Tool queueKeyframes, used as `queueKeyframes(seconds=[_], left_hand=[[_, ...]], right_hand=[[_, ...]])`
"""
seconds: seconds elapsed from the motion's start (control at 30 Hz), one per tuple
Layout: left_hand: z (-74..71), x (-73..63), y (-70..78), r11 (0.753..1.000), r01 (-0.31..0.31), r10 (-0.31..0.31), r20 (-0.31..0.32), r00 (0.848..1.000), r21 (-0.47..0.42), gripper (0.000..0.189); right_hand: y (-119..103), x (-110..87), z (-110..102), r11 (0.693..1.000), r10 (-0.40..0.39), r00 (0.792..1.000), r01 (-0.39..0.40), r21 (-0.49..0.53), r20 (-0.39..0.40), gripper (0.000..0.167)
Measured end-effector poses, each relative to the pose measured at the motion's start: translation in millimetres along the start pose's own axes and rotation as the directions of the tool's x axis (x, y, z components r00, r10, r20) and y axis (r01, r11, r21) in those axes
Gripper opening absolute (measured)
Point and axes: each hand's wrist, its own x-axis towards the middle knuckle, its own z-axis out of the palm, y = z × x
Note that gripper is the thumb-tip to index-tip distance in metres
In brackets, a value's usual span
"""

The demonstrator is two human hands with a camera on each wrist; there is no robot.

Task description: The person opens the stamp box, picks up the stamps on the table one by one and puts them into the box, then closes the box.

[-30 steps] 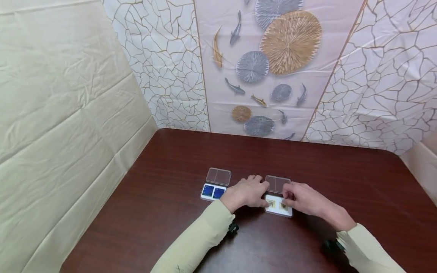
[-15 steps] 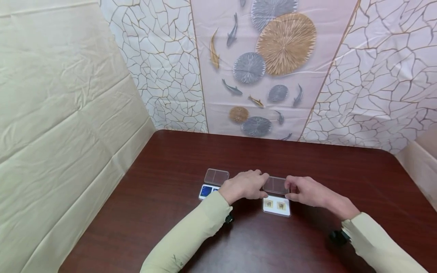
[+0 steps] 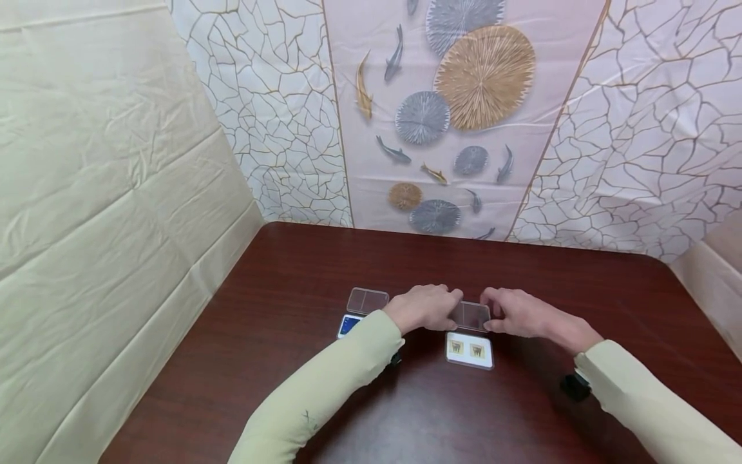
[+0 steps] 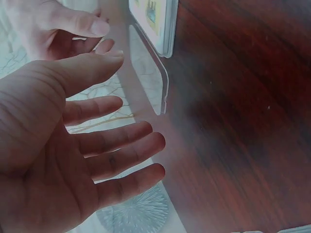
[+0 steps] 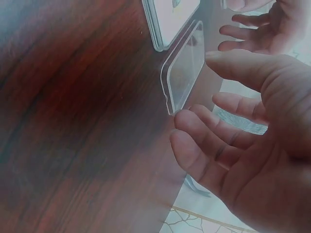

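A clear rectangular lid (image 3: 472, 316) with a centre line lies on the table just behind a flat white case (image 3: 469, 358) bearing two small gold pictures. My left hand (image 3: 426, 307) is at the lid's left end, its fingers spread and loosely bent in the left wrist view. At the right end is my right hand (image 3: 522, 313), thumb and fingers apart and gently bent. In the right wrist view, its fingertips (image 5: 184, 119) come close to the corner of the lid. Neither hand has anything between its fingers.
Further left on the brown table (image 3: 313, 270) lies a second clear lid (image 3: 368, 301). In front of it a case with a dark blue panel (image 3: 350, 324) is partly hidden by my left sleeve (image 3: 336, 380). A patterned cloth (image 3: 301, 116) hangs behind.
Both hands have moved back from the white case to the two ends of the clear lid behind it. The case's two pictures are now uncovered. My left sleeve covers more of the blue case.
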Motion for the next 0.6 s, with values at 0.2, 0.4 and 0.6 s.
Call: queueKeyframes(seconds=[0.2,0.4,0.6], left_hand=[[-6.2,8.1,6.3,0.999,0.037,-0.038,0.049,0.998,0.009,0.048],[-10.5,11.9,8.3,0.998,0.064,-0.064,0.083,0.995,-0.008,0.056],[-4.3,15.0,1.6,0.994,0.088,-0.082,0.102,0.991,-0.059,0.060]], right_hand=[[1.4,7.7,-0.2,0.999,0.041,0.997,-0.041,-0.004,0.065,0.047],[2.7,13.5,1.8,0.997,0.073,0.993,-0.071,-0.018,0.092,0.053],[5.3,16.6,3.1,0.996,0.085,0.990,-0.083,-0.024,0.111,0.057]])
